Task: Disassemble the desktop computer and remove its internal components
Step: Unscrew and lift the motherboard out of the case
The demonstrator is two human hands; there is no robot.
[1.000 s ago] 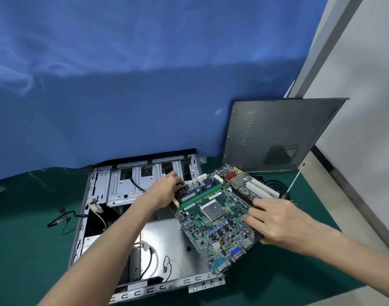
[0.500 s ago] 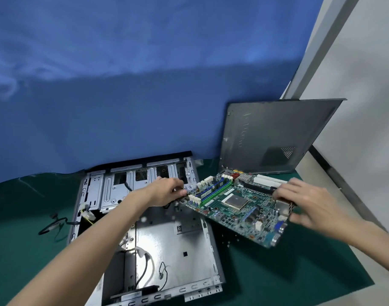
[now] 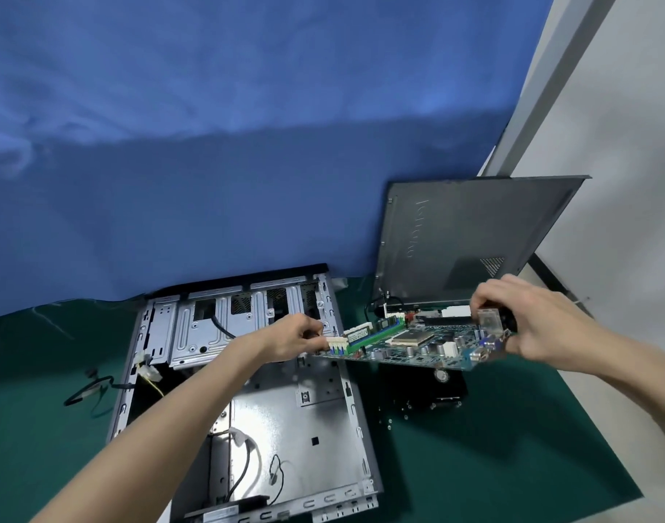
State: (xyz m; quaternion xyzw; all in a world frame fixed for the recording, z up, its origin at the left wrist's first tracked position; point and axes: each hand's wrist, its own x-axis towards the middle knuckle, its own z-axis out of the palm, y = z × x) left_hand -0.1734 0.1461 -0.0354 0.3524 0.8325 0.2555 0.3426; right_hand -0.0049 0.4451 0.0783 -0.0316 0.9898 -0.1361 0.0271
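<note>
L hand (image 3: 299, 339) pinches the board (image 3: 410, 347) at its 9 o'clock edge, R hand (image 3: 531, 326) grips its 3 o'clock end; board is raised, w/ case (image 3: 297, 420) at its 7 o'clock.

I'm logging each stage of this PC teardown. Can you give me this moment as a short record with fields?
left hand: grips the left end of the motherboard
right hand: grips its right end, by the ports
motherboard: held in the air, roughly level, mostly right of the case
case: lies open on the green mat, loose cables inside
side panel: stands leaning against the blue backdrop
below the board: a black part and small screws on the mat
</note>
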